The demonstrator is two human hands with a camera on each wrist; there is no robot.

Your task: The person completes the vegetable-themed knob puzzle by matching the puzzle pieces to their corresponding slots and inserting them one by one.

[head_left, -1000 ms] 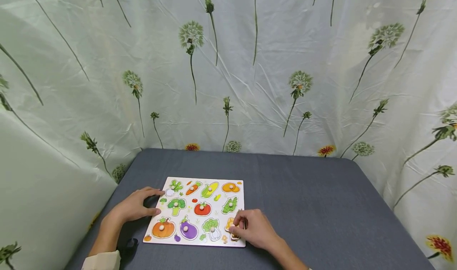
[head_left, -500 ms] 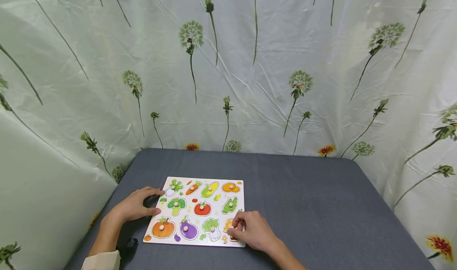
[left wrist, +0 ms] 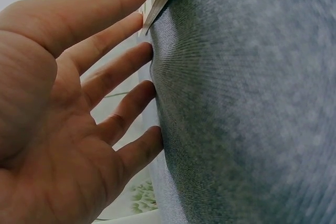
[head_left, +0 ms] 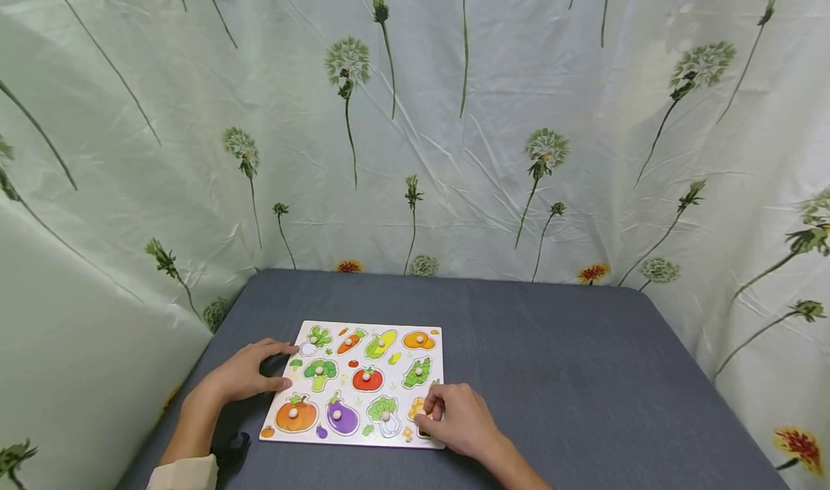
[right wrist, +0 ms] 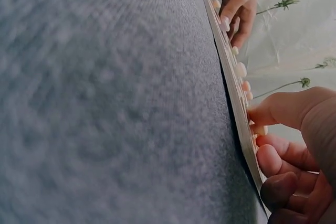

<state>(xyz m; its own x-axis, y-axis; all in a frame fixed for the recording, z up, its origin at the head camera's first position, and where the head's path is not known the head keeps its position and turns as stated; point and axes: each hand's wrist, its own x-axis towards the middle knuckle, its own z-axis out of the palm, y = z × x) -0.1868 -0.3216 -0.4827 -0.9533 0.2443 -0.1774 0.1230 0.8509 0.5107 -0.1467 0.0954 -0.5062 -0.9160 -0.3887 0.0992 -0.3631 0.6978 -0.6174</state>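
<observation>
A white wooden puzzle board (head_left: 350, 439) with knobbed vegetable pieces lies on the table. At its lower right corner my right hand (head_left: 462, 418) holds a yellow-and-brown puzzle piece (head_left: 417, 406), largely hidden by the fingers. The right wrist view shows thumb and index finger at a pale knob (right wrist: 261, 129), the other fingers curled below. My left hand (head_left: 243, 372) rests at the board's left edge, thumb and index fingertip touching it. In the left wrist view its remaining fingers (left wrist: 118, 74) are spread and relaxed over the grey cloth.
Other pieces sit in the board, among them a pumpkin (head_left: 297, 419), an eggplant (head_left: 346, 421), a tomato (head_left: 368, 383) and a broccoli (head_left: 318, 383). Grey cloth (head_left: 558, 375) covers the table. A dark object (head_left: 235, 448) lies beside the left forearm. A floral curtain (head_left: 454, 151) surrounds the table.
My right hand has shifted slightly with the yellow-and-brown piece, which now lies closer in line with its place in the board. The left hand has stayed still.
</observation>
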